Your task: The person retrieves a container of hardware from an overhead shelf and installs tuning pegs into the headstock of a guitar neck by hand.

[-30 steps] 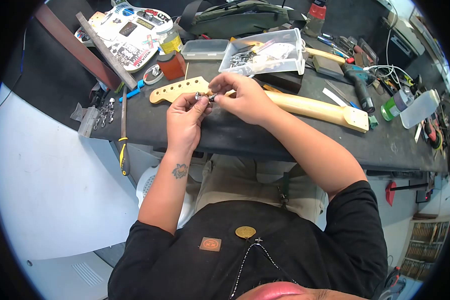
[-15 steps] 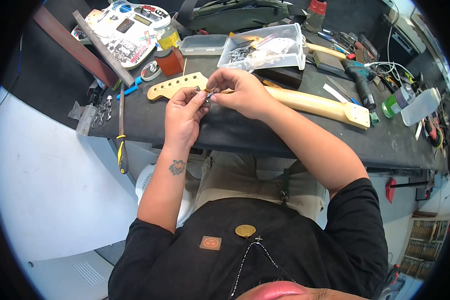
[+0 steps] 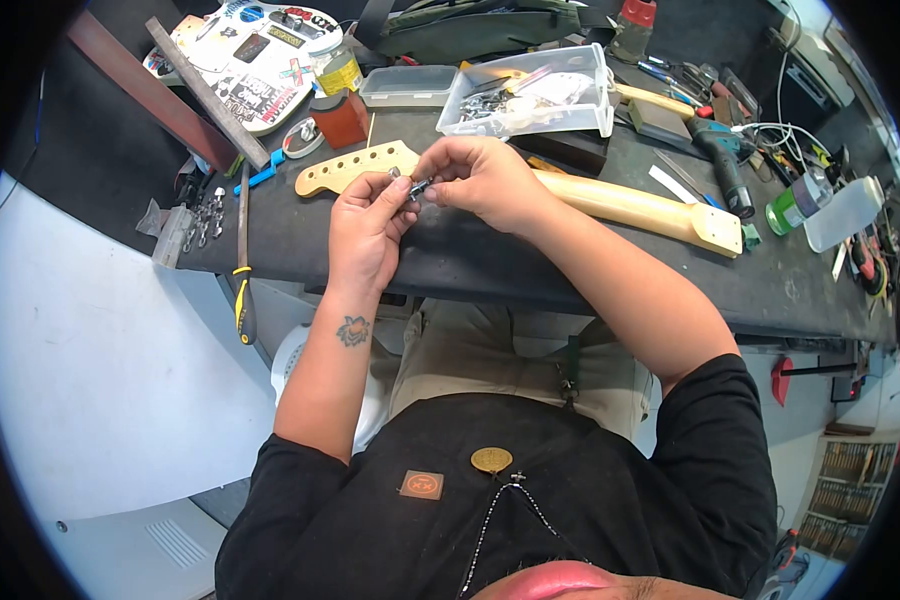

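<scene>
Between my two hands is a small shiny metal guitar tuning peg (image 3: 419, 188). My left hand (image 3: 368, 220) pinches it between thumb and fingers. On its other side, the fingertips of my right hand (image 3: 482, 185) are closed on the same peg, hiding part of it. Behind both hands a pale wooden guitar neck (image 3: 620, 203) lies across the bench, its headstock to the left with a row of bare holes. Several similar tuning pegs (image 3: 216, 217) lie near the bench's left edge.
A screwdriver (image 3: 244, 300) overhangs the front edge at left. Behind the neck stand a brown block (image 3: 341, 120) and a clear plastic box (image 3: 530, 130) of small parts. A drill (image 3: 722, 165), bottle (image 3: 800, 197) and tools crowd the right. A stickered guitar body (image 3: 255, 75) lies at back left.
My right fingers have shifted slightly on the tuning peg, and a bit more of it shows between the hands. Both hands stay in nearly the same place.
</scene>
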The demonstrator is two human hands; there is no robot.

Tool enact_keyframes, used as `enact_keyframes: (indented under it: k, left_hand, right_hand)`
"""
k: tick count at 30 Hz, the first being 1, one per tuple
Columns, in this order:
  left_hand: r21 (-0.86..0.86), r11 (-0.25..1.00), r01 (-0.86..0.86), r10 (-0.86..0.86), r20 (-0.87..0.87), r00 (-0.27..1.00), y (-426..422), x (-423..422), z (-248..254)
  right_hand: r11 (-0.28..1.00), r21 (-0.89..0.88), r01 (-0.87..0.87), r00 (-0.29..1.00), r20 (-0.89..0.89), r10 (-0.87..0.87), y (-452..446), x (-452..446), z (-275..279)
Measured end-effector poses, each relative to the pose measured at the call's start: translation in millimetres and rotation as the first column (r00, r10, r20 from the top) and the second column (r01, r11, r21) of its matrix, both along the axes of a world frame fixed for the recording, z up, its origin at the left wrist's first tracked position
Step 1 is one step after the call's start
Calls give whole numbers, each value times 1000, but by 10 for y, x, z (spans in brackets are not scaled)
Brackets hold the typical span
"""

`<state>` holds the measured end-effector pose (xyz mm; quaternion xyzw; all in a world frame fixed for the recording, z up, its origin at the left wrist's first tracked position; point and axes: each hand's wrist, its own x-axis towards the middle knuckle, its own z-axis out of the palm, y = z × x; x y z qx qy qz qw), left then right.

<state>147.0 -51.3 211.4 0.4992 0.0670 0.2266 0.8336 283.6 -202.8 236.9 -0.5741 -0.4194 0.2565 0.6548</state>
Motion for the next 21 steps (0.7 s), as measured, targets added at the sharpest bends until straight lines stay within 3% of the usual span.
enact_keyframes:
  k: [2,5,8,14,21]
  left_hand:
    - [6,1000,-8,8,4,1000,-12,0,-1]
    - [26,999,-21,21,13,1000,-23,-4,-6]
    - [33,999,-20,20,20,1000,-39,0,0]
    - [-27,1000,5,-5,-1,1000,18,3,3]
    - [-155,987,43,-43,3,999,92,-13,14]
  right_hand:
    - [997,46,65,976,-210,-54,-27,-76,90]
    - [949,-314,29,988,-138,-76,-60,-18,150]
    - [958,-283,-47,994,-104,18,-65,-1,123]
    - [999,-34,-2,996,85,5,-9,-24,15]
    - [991,-43,124,967,230,-111,-65,2,83]
